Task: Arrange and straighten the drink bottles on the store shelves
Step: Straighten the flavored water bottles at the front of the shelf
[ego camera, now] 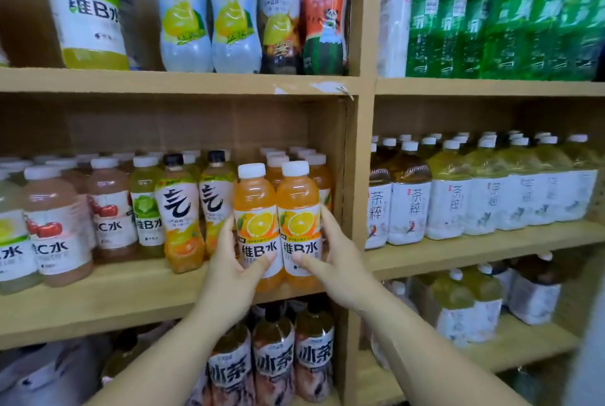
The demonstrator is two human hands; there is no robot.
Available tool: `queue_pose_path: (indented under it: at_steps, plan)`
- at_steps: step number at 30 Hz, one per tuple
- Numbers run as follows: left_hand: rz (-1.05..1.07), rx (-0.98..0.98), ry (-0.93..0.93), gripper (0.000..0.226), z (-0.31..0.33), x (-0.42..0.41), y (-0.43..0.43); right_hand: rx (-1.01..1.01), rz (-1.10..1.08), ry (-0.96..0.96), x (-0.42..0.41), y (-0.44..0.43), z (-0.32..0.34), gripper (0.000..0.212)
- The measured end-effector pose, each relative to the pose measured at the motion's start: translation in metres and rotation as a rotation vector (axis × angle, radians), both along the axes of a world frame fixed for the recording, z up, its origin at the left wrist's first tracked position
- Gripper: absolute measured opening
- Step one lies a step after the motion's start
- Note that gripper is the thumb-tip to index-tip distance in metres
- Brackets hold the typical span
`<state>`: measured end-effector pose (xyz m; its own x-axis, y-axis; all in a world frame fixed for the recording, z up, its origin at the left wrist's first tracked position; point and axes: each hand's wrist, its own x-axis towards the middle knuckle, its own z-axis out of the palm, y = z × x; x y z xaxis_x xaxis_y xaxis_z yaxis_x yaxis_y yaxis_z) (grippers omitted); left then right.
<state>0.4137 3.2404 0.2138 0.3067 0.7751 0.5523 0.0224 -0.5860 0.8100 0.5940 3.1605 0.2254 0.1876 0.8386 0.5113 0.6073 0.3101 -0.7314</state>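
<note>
Left hand (pixel 234 266) grips the left orange bottle (pixel 257 225); right hand (pixel 330 261) grips the right one (pixel 298 225); both stand upright, touching, on the shelf (pixel 131 294).

Shop: wooden shelves (pixel 183 82) packed with rows of labelled drink bottles (pixel 411 206), many brands.

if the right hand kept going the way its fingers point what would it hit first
The right hand would probably first meet the rear orange plastic bottle behind the white-capped orange drink bottle it grips; depth is unclear.
</note>
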Motion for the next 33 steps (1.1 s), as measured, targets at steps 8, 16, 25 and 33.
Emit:
queue_pose_path:
  at_steps: [8, 16, 25, 33]
  plan:
    - [0.097, 0.047, 0.093, 0.075, -0.012, 0.011, 0.016, 0.014, -0.108, -0.003, 0.01, 0.009, -0.018, 0.09]
    - [0.055, 0.001, 0.117, 0.072, -0.026, 0.002, 0.016, 0.228, -0.475, -0.263, 0.023, -0.003, -0.042, 0.059]
    - [0.069, 0.075, 0.191, 0.079, -0.02, 0.019, 0.027, 0.156, -0.434, -0.077, 0.034, 0.001, -0.049, 0.074]
    - [0.152, 0.136, 0.268, 0.086, -0.022, 0.027, 0.032, 0.104, -0.421, -0.1, 0.03, 0.008, -0.043, 0.085]
